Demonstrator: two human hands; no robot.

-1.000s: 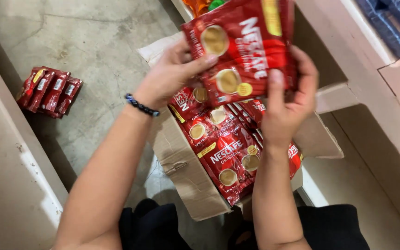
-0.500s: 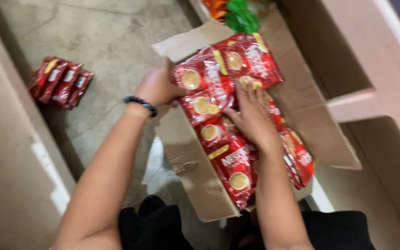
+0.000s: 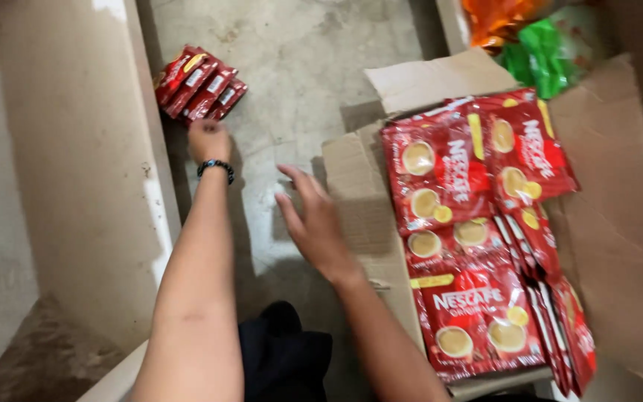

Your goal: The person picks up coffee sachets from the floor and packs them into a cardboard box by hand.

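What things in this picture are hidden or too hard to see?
- Open brown cardboard box, head view: its inside is covered by the red coffee sachet packs on top.
- Orange and green plastic bags, head view: cut off by the top edge and blurred.
- Small stack of red sachets on the grey concrete floor: too blurred to count.
- Left hand: fingertips blurred, so contact with the stack is unclear.
- Right hand: motion-blurred, hovering, holding nothing.

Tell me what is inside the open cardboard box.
The cardboard box holds red sachet packs printed with cups, lying flat and overlapping, filling it from top to bottom. Whatever lies under that top layer is covered, so the box's floor and depth cannot be seen.
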